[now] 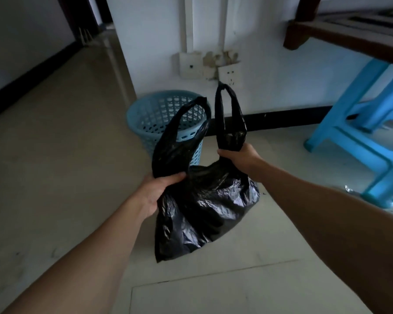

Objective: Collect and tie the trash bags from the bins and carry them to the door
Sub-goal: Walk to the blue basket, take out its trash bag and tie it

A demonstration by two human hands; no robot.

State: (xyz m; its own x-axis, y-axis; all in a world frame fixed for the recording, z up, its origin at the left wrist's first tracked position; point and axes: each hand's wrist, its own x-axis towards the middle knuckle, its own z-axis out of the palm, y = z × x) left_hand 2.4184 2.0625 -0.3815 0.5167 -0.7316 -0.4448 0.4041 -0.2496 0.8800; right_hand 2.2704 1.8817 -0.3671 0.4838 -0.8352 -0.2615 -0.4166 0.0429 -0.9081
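A black trash bag [202,209] hangs in front of me above the tiled floor, its body crumpled and shiny. Its two handle loops stand upright. My left hand [159,189] grips the base of the left loop. My right hand [238,157] grips the base of the right loop, a little higher and farther away. Behind the bag stands a light blue perforated bin [161,118] against the white wall, with no bag in it.
A blue plastic stool [368,137] stands at the right, under a dark wooden frame [340,39]. Wall sockets [228,74] sit above the bin. A corridor with a dark doorway [93,17] opens at the upper left. Open floor lies to the left.
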